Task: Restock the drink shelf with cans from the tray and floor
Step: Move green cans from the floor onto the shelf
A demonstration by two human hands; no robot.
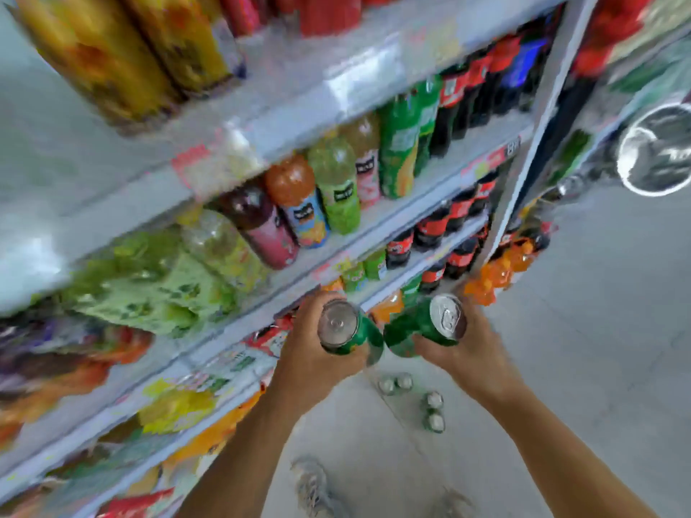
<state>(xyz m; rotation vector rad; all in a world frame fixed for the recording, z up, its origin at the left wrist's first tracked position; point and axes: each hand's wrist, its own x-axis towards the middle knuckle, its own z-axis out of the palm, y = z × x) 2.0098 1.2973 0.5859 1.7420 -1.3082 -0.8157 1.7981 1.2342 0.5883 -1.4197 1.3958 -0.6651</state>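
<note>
My left hand (312,353) grips a green can (346,329) with its silver end turned toward me. My right hand (471,349) grips a second green can (430,325), pull-tab top facing up. Both cans hang side by side in front of the drink shelf (404,214), level with its lower rows of small bottles. Several more green cans (433,413) stand on the floor below my hands, in what looks like a clear tray (381,400). The whole view is blurred.
The upper shelves hold juice bottles, green soda bottles (398,151) and dark cola bottles (456,106). Snack packets fill the shelves at left. A white upright post (534,143) bounds the shelf unit on the right. Grey floor and my shoes (318,487) lie below.
</note>
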